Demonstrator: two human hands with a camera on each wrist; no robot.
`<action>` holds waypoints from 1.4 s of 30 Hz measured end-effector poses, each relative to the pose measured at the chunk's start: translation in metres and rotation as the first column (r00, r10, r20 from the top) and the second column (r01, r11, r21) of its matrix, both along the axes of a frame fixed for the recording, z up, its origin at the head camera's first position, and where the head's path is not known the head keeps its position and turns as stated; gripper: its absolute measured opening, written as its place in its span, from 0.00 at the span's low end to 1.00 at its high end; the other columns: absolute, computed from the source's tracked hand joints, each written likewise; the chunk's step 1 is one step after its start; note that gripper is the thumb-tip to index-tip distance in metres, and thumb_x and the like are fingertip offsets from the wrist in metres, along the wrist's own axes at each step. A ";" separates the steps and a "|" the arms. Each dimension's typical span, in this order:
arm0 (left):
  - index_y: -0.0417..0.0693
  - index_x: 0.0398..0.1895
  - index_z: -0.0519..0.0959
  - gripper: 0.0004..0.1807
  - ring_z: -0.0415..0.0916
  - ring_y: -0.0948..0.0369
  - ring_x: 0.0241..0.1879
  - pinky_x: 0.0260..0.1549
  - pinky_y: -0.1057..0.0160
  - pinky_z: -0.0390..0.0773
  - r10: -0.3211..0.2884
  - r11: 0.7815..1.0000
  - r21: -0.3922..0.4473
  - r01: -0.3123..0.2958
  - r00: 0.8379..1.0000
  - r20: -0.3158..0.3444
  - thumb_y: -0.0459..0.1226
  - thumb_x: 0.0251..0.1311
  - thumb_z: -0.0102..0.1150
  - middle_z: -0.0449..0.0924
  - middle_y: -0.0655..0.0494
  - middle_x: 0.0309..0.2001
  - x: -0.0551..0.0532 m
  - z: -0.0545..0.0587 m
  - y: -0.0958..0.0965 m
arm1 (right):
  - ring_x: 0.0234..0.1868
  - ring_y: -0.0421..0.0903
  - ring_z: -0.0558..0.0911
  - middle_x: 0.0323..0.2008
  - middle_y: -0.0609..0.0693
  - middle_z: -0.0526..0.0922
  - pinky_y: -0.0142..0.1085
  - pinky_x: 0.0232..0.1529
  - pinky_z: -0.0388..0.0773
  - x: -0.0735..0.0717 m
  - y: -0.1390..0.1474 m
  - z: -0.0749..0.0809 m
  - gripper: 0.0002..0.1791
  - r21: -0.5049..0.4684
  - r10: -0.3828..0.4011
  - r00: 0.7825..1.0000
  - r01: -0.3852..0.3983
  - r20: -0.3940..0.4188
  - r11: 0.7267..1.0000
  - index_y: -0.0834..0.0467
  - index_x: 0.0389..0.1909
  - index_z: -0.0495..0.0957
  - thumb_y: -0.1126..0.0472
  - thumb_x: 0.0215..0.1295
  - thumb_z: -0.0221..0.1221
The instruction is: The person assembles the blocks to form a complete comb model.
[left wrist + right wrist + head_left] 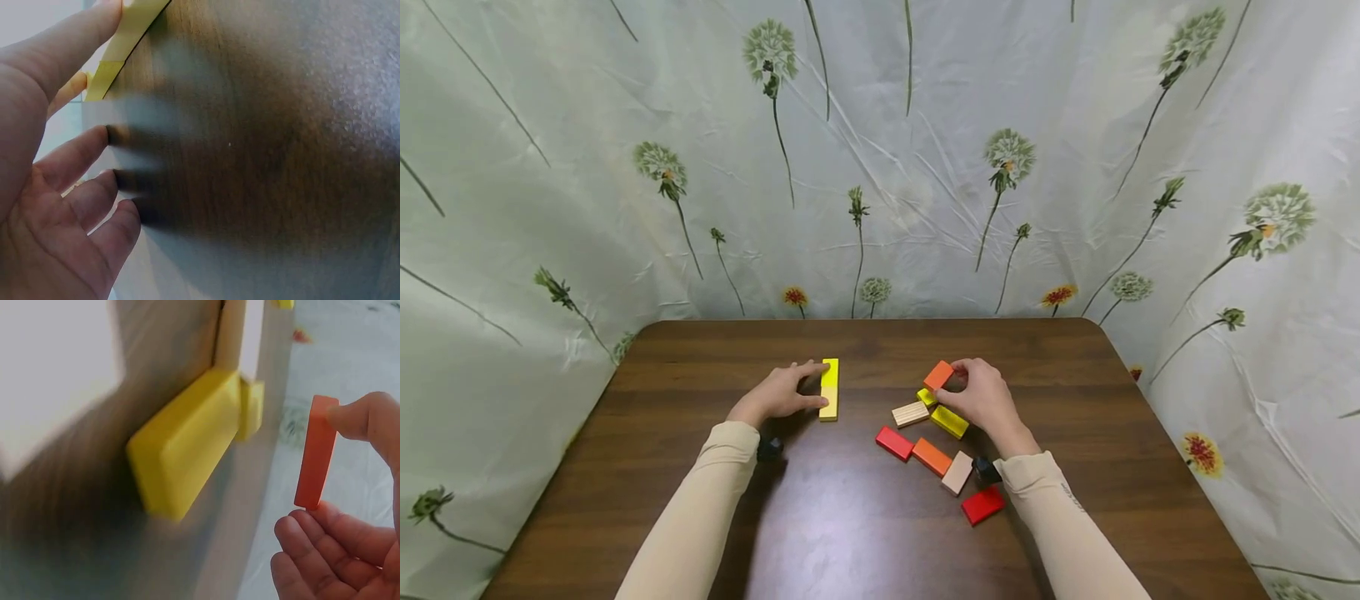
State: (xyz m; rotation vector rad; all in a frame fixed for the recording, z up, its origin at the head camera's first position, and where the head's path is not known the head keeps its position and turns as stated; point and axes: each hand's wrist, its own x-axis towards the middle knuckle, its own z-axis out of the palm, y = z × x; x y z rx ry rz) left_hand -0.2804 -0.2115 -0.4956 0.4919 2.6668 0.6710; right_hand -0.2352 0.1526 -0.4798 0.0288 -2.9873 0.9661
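Note:
At the left of the tabletop, a bright yellow wooden block [831,367] and a paler block [828,412] lie end to end in a straight row. My left hand [781,392] reaches in from the left, its thumb touching the pale block and its index finger the yellow one. The other fingers [94,197] curl loosely near the table. On the right, my right hand [987,398] pinches an orange block [317,453] by its ends between thumb and fingertips. Just below it lie a small-looking yellow block [927,397] and another yellow block [187,440].
Around the right hand are a striped natural wood block [911,414], a red block [895,443], a second orange block [932,457], a plain wood block [957,473] and another red block [982,505]. A flower-patterned curtain [925,167] hangs behind the brown table [850,533].

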 end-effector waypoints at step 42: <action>0.50 0.84 0.65 0.41 0.50 0.31 0.84 0.79 0.28 0.55 0.021 0.999 -0.027 -0.021 1.000 0.004 0.51 0.73 0.67 0.57 0.37 0.84 0.000 0.004 0.005 | 0.49 0.48 0.87 0.53 0.50 0.87 0.44 0.55 0.86 0.037 -0.129 -0.014 0.31 0.248 0.508 0.861 -0.488 -0.020 0.837 0.56 0.61 0.86 0.47 0.59 0.75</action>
